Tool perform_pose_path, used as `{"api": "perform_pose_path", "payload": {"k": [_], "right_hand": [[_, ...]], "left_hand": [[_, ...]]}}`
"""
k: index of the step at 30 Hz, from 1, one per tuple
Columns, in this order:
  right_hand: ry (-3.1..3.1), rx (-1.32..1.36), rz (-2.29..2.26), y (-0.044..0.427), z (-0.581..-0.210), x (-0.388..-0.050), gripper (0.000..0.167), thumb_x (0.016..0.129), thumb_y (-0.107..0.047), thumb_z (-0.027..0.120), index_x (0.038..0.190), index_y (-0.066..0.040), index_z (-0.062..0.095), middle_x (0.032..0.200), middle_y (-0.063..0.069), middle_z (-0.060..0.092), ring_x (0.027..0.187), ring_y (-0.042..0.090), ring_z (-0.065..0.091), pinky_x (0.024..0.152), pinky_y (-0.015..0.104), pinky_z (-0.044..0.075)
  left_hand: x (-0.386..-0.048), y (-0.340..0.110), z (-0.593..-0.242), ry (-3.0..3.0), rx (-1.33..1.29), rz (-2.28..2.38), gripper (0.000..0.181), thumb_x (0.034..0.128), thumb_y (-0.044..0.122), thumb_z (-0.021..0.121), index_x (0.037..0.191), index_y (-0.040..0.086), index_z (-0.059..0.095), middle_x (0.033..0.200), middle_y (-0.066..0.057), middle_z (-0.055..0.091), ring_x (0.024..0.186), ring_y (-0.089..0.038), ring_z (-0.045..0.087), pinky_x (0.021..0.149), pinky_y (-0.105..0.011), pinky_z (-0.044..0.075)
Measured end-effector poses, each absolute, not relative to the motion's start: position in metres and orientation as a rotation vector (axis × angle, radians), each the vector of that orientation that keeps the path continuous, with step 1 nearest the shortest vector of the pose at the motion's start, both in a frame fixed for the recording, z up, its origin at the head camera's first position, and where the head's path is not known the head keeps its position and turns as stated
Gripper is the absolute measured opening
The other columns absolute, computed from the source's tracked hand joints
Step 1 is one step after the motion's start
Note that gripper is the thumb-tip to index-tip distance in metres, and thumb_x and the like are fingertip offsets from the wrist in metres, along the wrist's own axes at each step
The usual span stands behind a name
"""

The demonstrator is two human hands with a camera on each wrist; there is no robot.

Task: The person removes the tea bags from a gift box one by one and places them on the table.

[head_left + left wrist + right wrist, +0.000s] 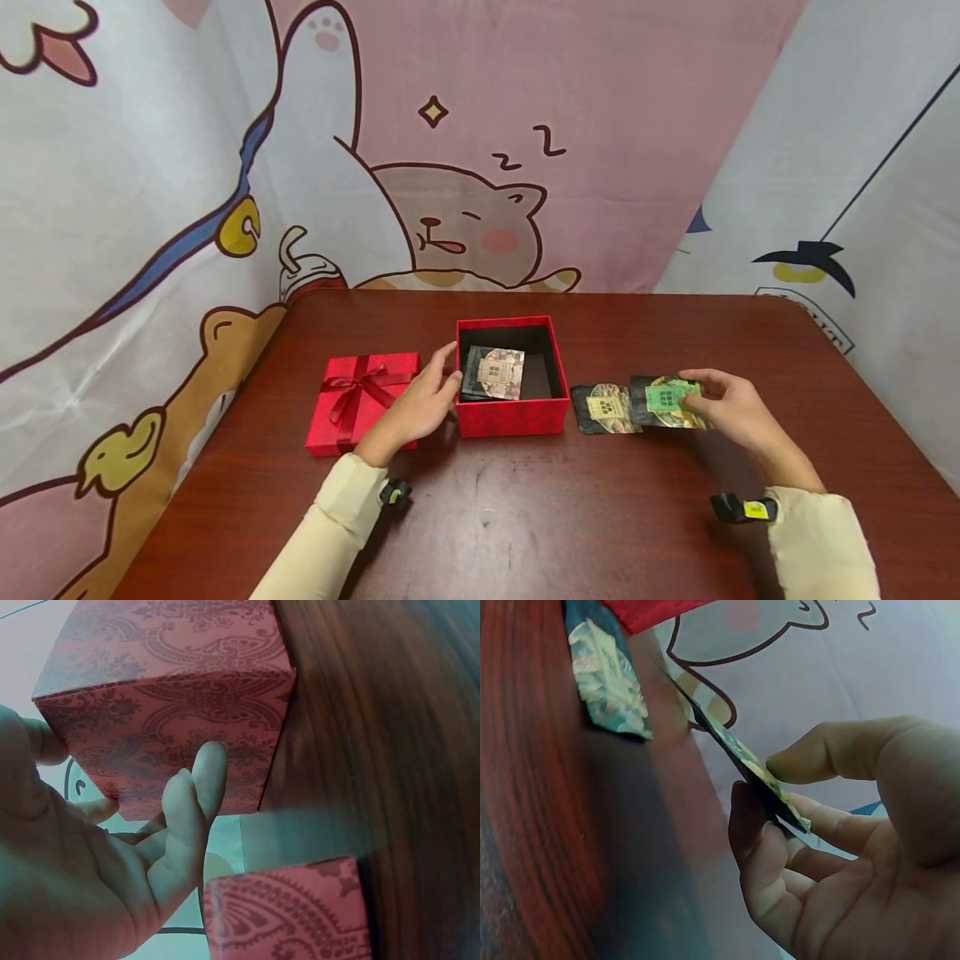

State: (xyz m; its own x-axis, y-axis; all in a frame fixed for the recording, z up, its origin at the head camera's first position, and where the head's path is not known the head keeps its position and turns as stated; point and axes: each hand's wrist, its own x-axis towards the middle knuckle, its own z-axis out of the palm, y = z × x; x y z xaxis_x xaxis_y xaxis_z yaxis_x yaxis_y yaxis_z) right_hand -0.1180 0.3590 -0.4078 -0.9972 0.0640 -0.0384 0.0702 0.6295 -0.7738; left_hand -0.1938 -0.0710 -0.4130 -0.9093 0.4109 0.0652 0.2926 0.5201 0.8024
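An uncovered red gift box point(513, 419) with a dark inside stands mid-table. Against its left wall rests my left hand point(423, 404), the fingers fairly straight; the left wrist view shows fingertips touching the patterned box side point(195, 720). Inside the box, toward its left, lie flat sachets, the top sachet point(495, 372) with a pale label. To the right, my right hand point(738, 417) pinches a black sachet with a green label point(663, 398) between thumb and fingers. In the right wrist view this thin sachet point(735, 754) appears edge-on, raised off the table.
Left of the box lies its red lid point(360, 400) with a dark red ribbon bow. A black sachet with a yellow label point(607, 408) lies flat just right of the box. Behind the brown table point(480, 533) hangs a cartoon-printed cloth point(622, 167).
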Motion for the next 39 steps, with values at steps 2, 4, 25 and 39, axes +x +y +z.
{"api": "perform_pose_path", "payload": {"k": [2, 4, 25, 39], "right_hand": [[2.821, 0.123, -1.342, 0.361, -0.411, -0.118, 0.049, 0.094, -0.012, 0.063, 0.137, 0.008, 0.050, 0.083, 0.008, 0.058, 0.060, 0.012, 0.051, 0.054, 0.034, 0.048], [2.821, 0.130, -1.337, 0.363, -0.415, -0.117, 0.050, 0.094, -0.012, 0.063, 0.138, 0.008, 0.049, 0.083, 0.008, 0.056, 0.060, 0.012, 0.050, 0.054, 0.033, 0.048], [2.890, 0.071, -1.197, 0.384, -0.438, -0.121, 0.055, 0.092, -0.010, 0.065, 0.139, 0.010, 0.044, 0.087, 0.022, 0.059, 0.061, 0.013, 0.051, 0.052, 0.031, 0.043], [2.945, 0.095, -1.043, 0.378, -0.434, -0.124, 0.065, 0.092, -0.016, 0.067, 0.143, 0.011, 0.037, 0.120, 0.037, 0.056, 0.088, 0.036, 0.065, 0.060, 0.034, 0.049]], "left_hand": [[-0.194, -0.071, -0.413, 2.618, 0.601, 1.343, 0.057, 0.1044, 0.024, 0.045, 0.156, 0.010, 0.024, 0.087, -0.008, 0.060, 0.072, -0.029, 0.067, 0.085, -0.043, 0.046], [-0.193, -0.071, -0.413, 2.620, 0.598, 1.339, 0.057, 0.1044, 0.024, 0.045, 0.156, 0.011, 0.024, 0.090, -0.008, 0.061, 0.072, -0.029, 0.067, 0.085, -0.044, 0.047], [-0.193, -0.071, -0.412, 2.653, 0.581, 1.300, 0.057, 0.1043, 0.022, 0.045, 0.156, 0.013, 0.024, 0.087, -0.007, 0.060, 0.071, -0.019, 0.065, 0.087, -0.044, 0.046], [-0.195, -0.070, -0.415, 2.732, 0.600, 1.239, 0.057, 0.1037, 0.028, 0.045, 0.156, 0.015, 0.025, 0.143, -0.015, 0.049, 0.125, -0.025, 0.053, 0.106, -0.049, 0.039]]}}
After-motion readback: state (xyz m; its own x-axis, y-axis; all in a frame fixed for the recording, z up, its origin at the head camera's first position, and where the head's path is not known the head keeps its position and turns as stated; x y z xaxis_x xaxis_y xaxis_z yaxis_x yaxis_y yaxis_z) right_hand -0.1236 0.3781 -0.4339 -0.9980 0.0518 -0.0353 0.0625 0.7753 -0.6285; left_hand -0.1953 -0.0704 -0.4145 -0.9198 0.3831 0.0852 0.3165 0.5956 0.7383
